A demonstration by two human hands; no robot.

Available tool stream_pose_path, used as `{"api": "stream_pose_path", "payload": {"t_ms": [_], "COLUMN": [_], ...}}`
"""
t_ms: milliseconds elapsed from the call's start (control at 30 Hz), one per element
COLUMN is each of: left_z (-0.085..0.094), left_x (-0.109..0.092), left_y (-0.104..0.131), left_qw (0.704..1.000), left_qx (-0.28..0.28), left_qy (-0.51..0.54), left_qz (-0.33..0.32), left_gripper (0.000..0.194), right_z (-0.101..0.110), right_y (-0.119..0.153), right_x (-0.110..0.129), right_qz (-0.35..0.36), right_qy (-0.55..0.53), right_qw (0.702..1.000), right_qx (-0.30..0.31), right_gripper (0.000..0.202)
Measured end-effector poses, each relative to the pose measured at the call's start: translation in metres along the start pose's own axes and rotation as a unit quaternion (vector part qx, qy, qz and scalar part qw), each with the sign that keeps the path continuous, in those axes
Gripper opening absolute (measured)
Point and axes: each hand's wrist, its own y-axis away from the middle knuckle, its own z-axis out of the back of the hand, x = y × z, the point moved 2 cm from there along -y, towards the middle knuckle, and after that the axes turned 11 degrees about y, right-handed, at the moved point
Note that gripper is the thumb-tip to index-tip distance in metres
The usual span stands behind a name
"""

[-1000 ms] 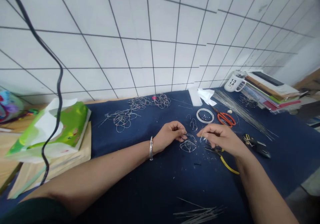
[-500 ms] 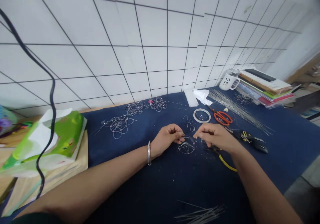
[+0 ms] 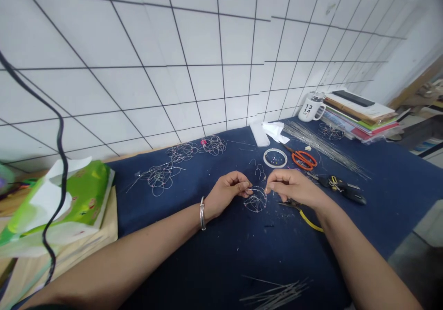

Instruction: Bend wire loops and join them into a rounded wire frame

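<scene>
A small round piece of bent wire (image 3: pixel 255 202) with tiny beads is held between my hands over the dark blue cloth (image 3: pixel 207 259). My left hand (image 3: pixel 230 191) pinches its upper left edge between thumb and fingertips. My right hand (image 3: pixel 294 187) is closed at the piece's right side, thumb against fingers, on a thin wire end. Just behind the fingers lie a few curved wire hooks (image 3: pixel 259 171). A white ring-shaped dish (image 3: pixel 275 158) with small beads in it sits beyond my right hand. Pliers with a yellow handle (image 3: pixel 309 221) lie partly under my right wrist.
Orange-handled scissors (image 3: pixel 304 160), black pliers (image 3: pixel 341 187) and long straight wires (image 3: pixel 321 148) lie at right, near a mug (image 3: pixel 310 108) and stacked books (image 3: pixel 363 114). Tangled wire shapes (image 3: pixel 161 177) lie back left. Cut wires (image 3: pixel 277 296) are in front; a green tissue pack (image 3: pixel 83 190) is left.
The view has shifted slightly, so the table things appear a little further left. My right fingers have come closer to the right edge of the wire piece. My left hand keeps its pinch.
</scene>
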Motion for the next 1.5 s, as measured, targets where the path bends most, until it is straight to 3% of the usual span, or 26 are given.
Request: {"api": "stream_pose_path", "payload": {"t_ms": [700,900,1133,1500], "left_z": [-0.0011,-0.0002,-0.0005,0.0001], "left_x": [0.0006,0.002,0.0002,0.001], "left_y": [0.0001,-0.0004,0.0002,-0.0008], "left_qw": [1.0,1.0,1.0,1.0], "left_qx": [-0.002,0.006,0.017,0.012], "left_qy": [-0.017,-0.013,-0.006,-0.005], "left_qz": [-0.003,-0.007,-0.004,-0.003], "left_gripper": [0.017,0.017,0.016,0.018], "right_z": [-0.0008,0.0009,-0.0019,-0.0055], "right_y": [0.0001,0.0007,-0.0011,-0.0031], "right_x": [-0.0021,-0.0002,0.0004,-0.0042], "right_qz": [0.013,0.016,0.018,0.018], "right_qy": [-0.003,0.001,-0.005,-0.008], "right_qw": [1.0,1.0,0.999,1.0], "right_qx": [0.018,-0.013,0.031,0.014], "right_gripper": [0.014,0.016,0.017,0.018]}}
